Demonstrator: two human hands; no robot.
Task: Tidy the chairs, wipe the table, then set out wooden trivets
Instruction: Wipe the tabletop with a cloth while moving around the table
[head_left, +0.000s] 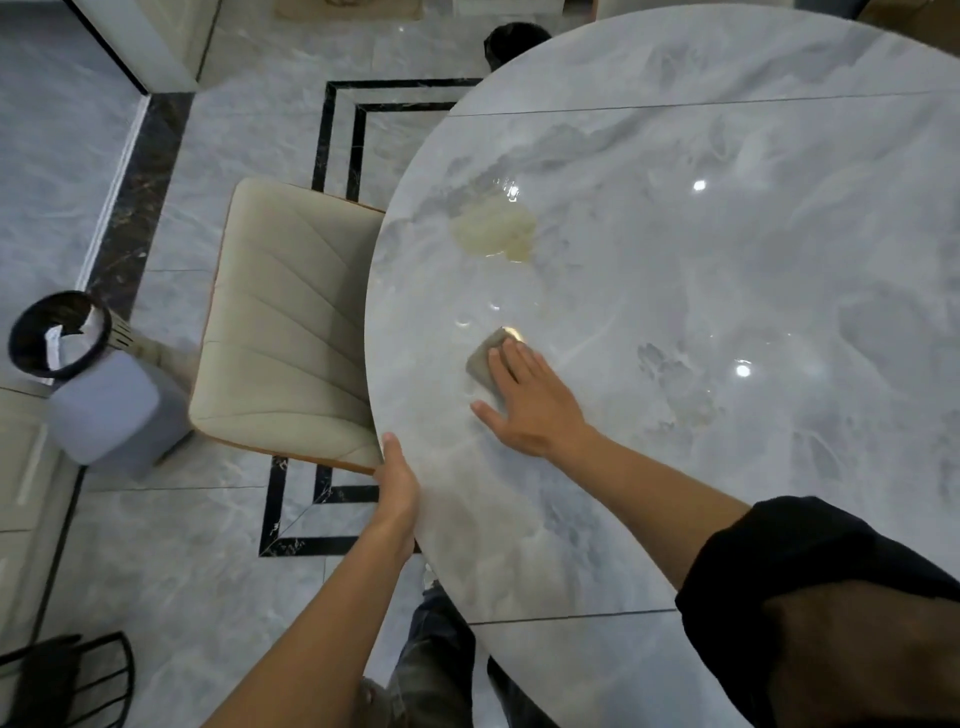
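Grey cloth lies flat under my right hand, fingers spread and pressing it onto the table; my left hand clasps the rim. Skimming lightly could smear the yellowish spill just beyond instead of lifting it.

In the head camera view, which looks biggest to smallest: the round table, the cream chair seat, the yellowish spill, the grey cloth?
1. Table
2. Chair seat
3. Yellowish spill
4. Grey cloth, partly hidden under the right hand, so its full extent is unsure.
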